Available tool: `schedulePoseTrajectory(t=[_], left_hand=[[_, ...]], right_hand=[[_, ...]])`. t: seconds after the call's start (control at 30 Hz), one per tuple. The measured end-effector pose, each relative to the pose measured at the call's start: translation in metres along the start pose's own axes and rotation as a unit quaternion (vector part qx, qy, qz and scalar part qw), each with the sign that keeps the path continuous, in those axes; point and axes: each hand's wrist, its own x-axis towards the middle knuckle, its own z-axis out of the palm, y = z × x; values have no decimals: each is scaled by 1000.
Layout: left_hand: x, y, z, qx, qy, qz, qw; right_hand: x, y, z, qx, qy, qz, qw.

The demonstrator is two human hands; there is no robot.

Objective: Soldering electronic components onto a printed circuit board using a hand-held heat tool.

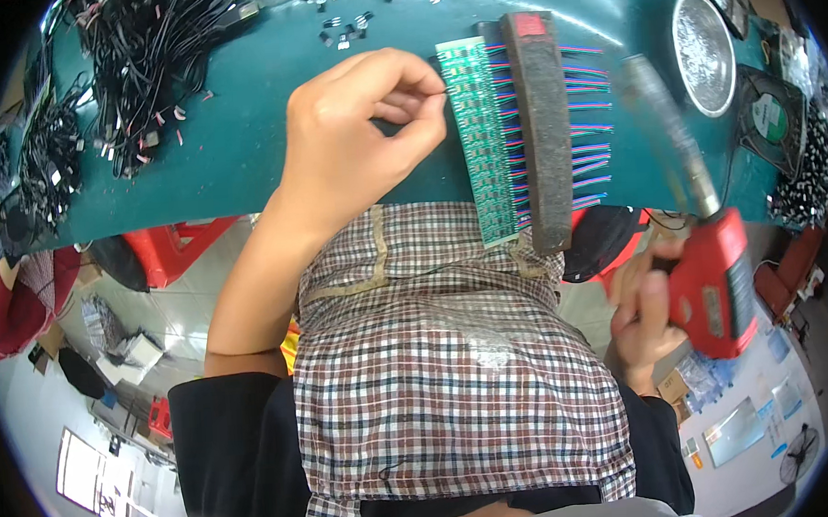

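My left hand point(359, 134) is closed in a pinch at the upper left edge of a long green circuit board panel point(479, 145); anything between its fingertips is too small to make out. My right hand point(647, 311) grips a red soldering gun point(714, 287), its metal barrel pointing up and away, smeared by motion. A dark, worn bar point(547, 137) with a red patch lies lengthwise beside the panel, over several thin coloured wires point(587, 106). Those wires run from the panel's right side and stick out past the bar. The gun's tip stands apart to their right.
Bundles of black cables point(151, 66) cover the table's left part. Small black parts point(348, 30) lie scattered at the back. On the right are a round metal bowl point(704, 56) and a black fan point(771, 118). Red stools point(181, 249) stand beyond the table's near edge.
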Motion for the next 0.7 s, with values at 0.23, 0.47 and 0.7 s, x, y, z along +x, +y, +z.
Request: schedulePoseTrajectory(t=[0.23,0.47,0.7], left_hand=[[0,2,-2,23,-6,17,1000],[-1,0,2,10,20,13,1000],[0,1,-1,23,-4,12,1000]], right_hand=[[-13,7,-2,-77,-157,84,981],[-9,6,3,-48,-155,97,982],[-8,4,7,-14,-148,133,980]])
